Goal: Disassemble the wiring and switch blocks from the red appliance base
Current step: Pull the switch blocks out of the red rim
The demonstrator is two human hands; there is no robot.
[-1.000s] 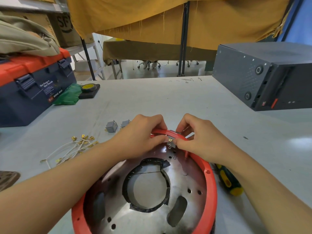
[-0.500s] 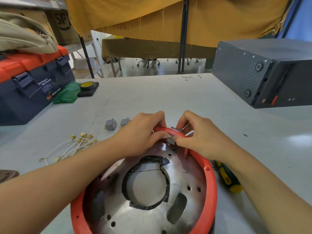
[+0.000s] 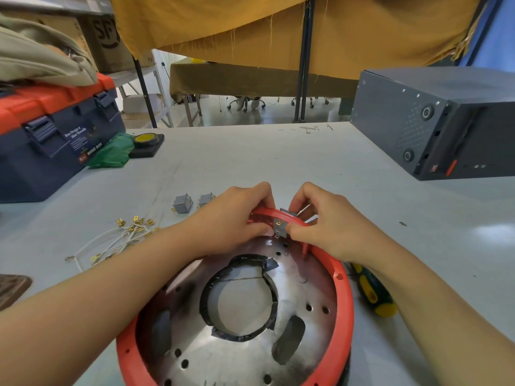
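Last switch block [image 3: 280,229] sits seated in the far rim of the red base [image 3: 344,302]. Left hand [image 3: 237,218] grips the rim beside it, right hand [image 3: 320,221] pinches the block. Two switch blocks [image 3: 182,204] and wires [image 3: 122,235] already out on the table [image 3: 250,157]. Next, probably: squeeze the clips, push it through.

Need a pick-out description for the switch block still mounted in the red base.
Start at the red appliance base nearest the camera and follow its rim to the far edge, between both hands. The switch block sits there in the rim; unlike the two loose grey blocks on the table, it's still mounted.
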